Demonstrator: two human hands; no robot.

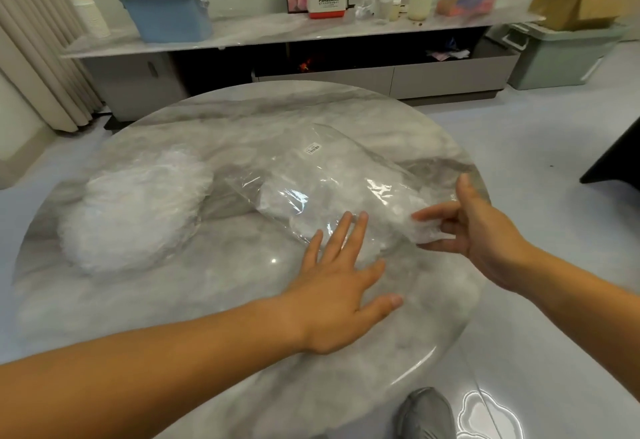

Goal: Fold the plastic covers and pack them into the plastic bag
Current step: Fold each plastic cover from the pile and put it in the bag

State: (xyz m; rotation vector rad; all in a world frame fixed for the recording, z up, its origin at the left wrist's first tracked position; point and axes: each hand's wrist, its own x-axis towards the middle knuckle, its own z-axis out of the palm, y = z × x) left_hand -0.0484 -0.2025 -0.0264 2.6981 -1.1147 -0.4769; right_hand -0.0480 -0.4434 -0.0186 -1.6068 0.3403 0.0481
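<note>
A clear plastic bag (332, 182) with a small white label lies across the middle of the round marble table (214, 303), with white covers showing inside it. To its left sits a loose heap of white plastic covers (138, 210). My left hand (343, 279) lies flat with straight, spread fingers, their tips on the bag's near edge. At the bag's right end, my right hand (474, 230) pinches a crumpled white folded cover (427, 232) between its fingers.
A long grey sideboard (277, 33) at the back carries a blue bin, a Panasonic box, bottles and a cardboard box. A green storage box (554, 57) stands on the floor at right. A grey shoe (426, 414) is below the table's near edge.
</note>
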